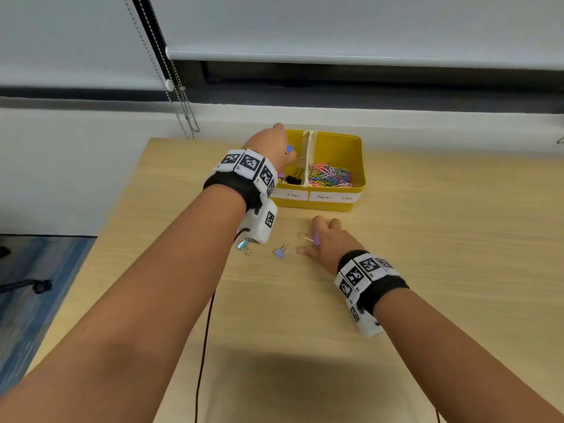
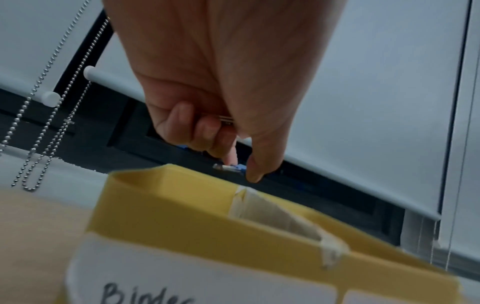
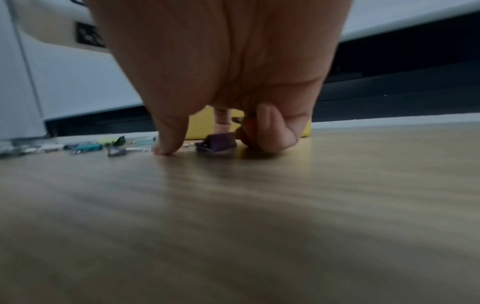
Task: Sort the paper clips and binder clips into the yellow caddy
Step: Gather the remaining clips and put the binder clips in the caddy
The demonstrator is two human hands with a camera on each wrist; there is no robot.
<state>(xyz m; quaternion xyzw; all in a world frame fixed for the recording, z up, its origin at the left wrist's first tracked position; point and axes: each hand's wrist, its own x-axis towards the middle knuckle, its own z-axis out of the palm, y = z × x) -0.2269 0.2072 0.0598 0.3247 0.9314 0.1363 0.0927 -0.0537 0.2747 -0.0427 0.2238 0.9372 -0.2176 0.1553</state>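
Observation:
The yellow caddy (image 1: 354, 154) stands at the table's far edge, split by a white divider. Its right half holds several coloured paper clips (image 1: 329, 175); its left half holds a black binder clip (image 1: 293, 179). My left hand (image 1: 288, 154) hovers over the left half and pinches a blue binder clip (image 2: 235, 167) between thumb and forefinger, above the caddy's rim (image 2: 182, 205). My right hand (image 1: 317, 236) is down on the table in front of the caddy. A purple binder clip (image 3: 217, 144) lies under its forefinger, with the thumb (image 3: 166, 148) on the wood just beside it.
Two loose binder clips lie on the wooden table (image 1: 427, 270) left of my right hand: a lilac one (image 1: 280, 251) and a light blue one (image 1: 243, 246). Blind chains (image 1: 183, 111) hang behind the table's left corner. A dark cable (image 1: 207, 331) runs across the table's near part.

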